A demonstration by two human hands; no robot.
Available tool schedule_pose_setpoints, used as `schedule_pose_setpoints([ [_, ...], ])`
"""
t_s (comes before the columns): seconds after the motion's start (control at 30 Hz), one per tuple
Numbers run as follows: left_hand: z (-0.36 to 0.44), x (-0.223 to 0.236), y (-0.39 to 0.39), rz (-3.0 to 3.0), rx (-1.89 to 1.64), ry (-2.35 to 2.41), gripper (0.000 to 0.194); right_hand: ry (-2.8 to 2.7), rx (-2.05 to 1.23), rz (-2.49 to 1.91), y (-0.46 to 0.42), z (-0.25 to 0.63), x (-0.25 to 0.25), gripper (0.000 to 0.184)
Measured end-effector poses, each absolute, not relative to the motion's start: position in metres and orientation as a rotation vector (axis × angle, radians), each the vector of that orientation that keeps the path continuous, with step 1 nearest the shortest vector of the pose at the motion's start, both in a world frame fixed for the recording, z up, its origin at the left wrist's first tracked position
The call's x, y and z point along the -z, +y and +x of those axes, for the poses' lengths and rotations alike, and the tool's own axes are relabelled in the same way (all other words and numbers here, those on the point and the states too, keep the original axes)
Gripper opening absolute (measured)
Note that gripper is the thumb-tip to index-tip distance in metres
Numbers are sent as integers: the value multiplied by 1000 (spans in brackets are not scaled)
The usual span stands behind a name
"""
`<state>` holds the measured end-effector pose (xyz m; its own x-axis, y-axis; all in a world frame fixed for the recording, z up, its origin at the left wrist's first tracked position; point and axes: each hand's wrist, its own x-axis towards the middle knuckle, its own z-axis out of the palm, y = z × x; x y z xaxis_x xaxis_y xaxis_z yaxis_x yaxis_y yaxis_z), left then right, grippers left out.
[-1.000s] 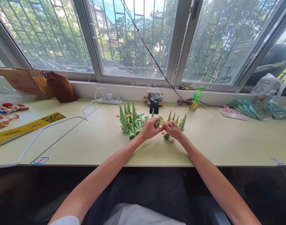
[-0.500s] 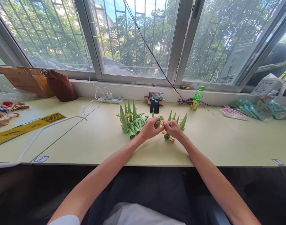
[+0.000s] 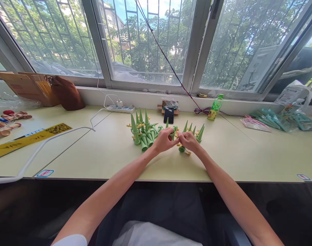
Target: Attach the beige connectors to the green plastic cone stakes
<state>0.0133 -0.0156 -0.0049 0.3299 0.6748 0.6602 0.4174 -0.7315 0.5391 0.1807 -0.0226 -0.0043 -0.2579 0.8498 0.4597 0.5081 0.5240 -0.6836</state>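
My left hand [image 3: 164, 140] and my right hand [image 3: 188, 140] meet over the middle of the pale table [image 3: 110, 153], fingers closed together on a small green cone piece [image 3: 173, 132] with a yellow part. A cluster of green cones [image 3: 143, 131] stands and lies just left of my left hand. More green cones [image 3: 195, 131] stand behind my right hand. One green piece [image 3: 183, 149] lies on the table under my right hand.
A phone [image 3: 168, 115] leans at the back by a small box. A green bottle [image 3: 214, 107] stands to the right, a power strip [image 3: 120, 109] and white cable to the left. A brown pouch [image 3: 66, 94], cardboard, wooden toys [image 3: 7, 121] and packets [image 3: 271, 119] line the sides.
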Motion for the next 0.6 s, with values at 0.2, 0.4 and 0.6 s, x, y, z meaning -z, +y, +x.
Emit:
schedule_pose_setpoints([
  [0.2, 14, 4, -17, 2365, -1379, 989, 38, -1926, -519, -1118, -24, 180, 4, 53],
  [0.4, 14, 2, -19, 2372, -1375, 983, 38, -1927, -543, -1097, -24, 180, 4, 52],
  [0.6, 14, 2, -19, 2357, -1374, 975, 37, -1919, -567, -1101, -24, 179, 3, 53],
])
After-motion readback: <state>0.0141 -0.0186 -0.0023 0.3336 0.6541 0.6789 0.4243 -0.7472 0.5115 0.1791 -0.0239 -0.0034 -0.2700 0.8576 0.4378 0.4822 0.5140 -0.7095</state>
